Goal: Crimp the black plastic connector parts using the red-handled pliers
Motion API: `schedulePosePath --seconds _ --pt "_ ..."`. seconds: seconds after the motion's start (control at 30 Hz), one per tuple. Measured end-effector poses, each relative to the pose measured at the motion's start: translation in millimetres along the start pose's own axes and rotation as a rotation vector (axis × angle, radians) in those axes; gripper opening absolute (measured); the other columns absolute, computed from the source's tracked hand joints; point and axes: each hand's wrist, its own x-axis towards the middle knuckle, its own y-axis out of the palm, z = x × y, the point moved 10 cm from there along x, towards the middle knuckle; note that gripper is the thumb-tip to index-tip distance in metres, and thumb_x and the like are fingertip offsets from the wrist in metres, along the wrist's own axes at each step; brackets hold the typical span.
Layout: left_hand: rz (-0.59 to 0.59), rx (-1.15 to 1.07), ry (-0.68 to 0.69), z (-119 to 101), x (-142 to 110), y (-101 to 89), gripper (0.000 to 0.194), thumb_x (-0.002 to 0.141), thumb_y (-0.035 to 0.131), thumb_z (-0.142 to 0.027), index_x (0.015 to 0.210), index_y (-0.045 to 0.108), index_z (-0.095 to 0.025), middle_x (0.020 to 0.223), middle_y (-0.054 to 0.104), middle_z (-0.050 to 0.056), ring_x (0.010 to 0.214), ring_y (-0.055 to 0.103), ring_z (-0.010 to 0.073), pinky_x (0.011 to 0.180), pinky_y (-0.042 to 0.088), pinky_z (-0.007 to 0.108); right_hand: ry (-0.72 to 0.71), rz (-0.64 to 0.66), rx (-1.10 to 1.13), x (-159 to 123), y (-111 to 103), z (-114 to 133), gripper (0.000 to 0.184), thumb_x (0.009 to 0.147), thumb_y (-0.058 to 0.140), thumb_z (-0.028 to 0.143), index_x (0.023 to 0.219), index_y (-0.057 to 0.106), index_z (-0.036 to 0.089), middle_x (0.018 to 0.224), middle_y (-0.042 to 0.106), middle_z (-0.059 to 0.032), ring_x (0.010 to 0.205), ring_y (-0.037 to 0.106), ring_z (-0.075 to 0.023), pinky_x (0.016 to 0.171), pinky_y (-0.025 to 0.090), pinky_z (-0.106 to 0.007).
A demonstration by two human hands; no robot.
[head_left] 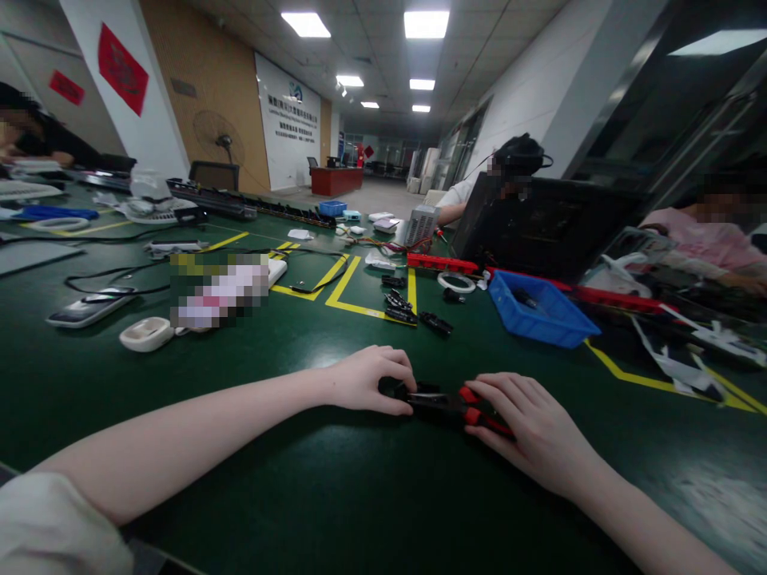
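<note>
My right hand [536, 423] is closed around the red-and-black handles of a pair of pliers [440, 405], whose dark jaws point left. At the tips of the jaws, my left hand [368, 379] pinches a small black part [392, 388] between thumb and fingers. Most of this part is hidden, and I cannot tell whether the jaws grip it. Beyond my hands, several similar black pieces [400, 305] lie at a yellow-taped corner, with another black piece [436, 323] just right of them.
A blue bin [539, 311] with dark items stands at the right. Behind it is a large black case [539, 231]. A white tape ring [455, 283] lies near a red strip [443, 263]. On the left are a handheld device [93, 307] and a white earbud case [147, 334]. Other people sit around the table.
</note>
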Motion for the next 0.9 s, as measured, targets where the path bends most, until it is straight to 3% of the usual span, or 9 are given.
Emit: schedulePosePath --seconds 0.57,0.9 --pt "0.002 0.009 0.047 -2.0 0.3 -0.2 0.022 0.087 0.075 -0.035 0.102 0.072 -0.020 0.109 0.065 0.006 0.100 0.061 0.0219 0.089 0.044 0.031 -0.009 -0.003 0.112 -1.7 -2.4 0.3 0.034 0.092 0.061 0.038 0.117 0.059 0.015 0.103 0.069 -0.0128 0.085 0.067 -0.0219 0.073 0.059 -0.035" --pt "-0.015 -0.052 0.057 0.4 0.4 -1.7 0.023 0.084 0.079 -0.034 0.099 0.073 -0.018 0.104 0.065 0.006 0.097 0.061 0.0207 0.088 0.045 0.030 0.101 0.031 0.199 2.9 -3.5 2.3 0.032 0.092 0.061 0.040 0.116 0.061 0.018 0.103 0.069 -0.0117 0.084 0.069 -0.0215 0.071 0.060 -0.033"
